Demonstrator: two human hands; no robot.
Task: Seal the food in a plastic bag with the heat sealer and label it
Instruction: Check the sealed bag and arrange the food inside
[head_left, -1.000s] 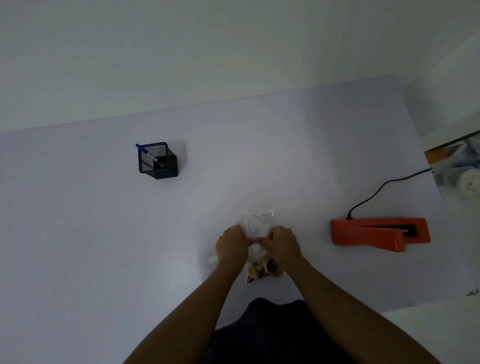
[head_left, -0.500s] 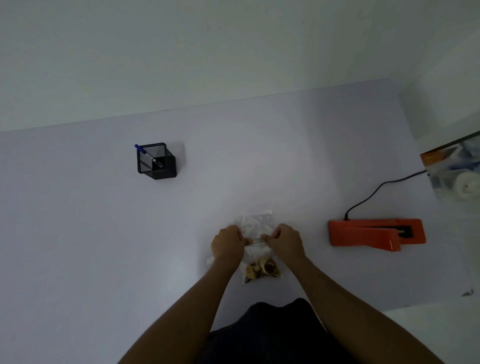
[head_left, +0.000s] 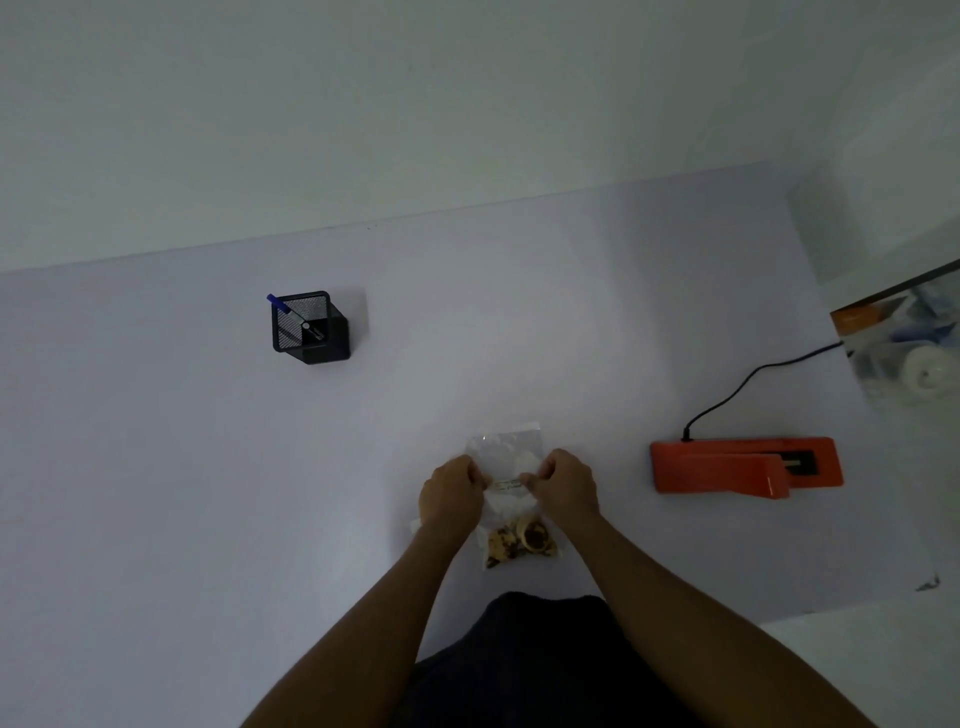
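Observation:
A clear plastic bag (head_left: 506, 452) lies on the pale table (head_left: 182, 493) in front of me, with brown food (head_left: 522, 540) in its near end. My left hand (head_left: 451, 496) and my right hand (head_left: 566, 486) pinch a small strip, perhaps a label (head_left: 506, 484), across the bag's middle, one hand at each end. The orange heat sealer (head_left: 745, 466) lies to the right, its arm down, a hand's width or more from my right hand.
A black mesh pen holder (head_left: 310, 328) with a blue pen (head_left: 278, 304) stands at the far left. The sealer's black cord (head_left: 748, 379) runs off the table's right edge toward a cluttered box (head_left: 904, 343). A wall bounds the table at the back.
My hands have drawn slightly apart along the strip over the bag. The bag and the sealer stay where they were.

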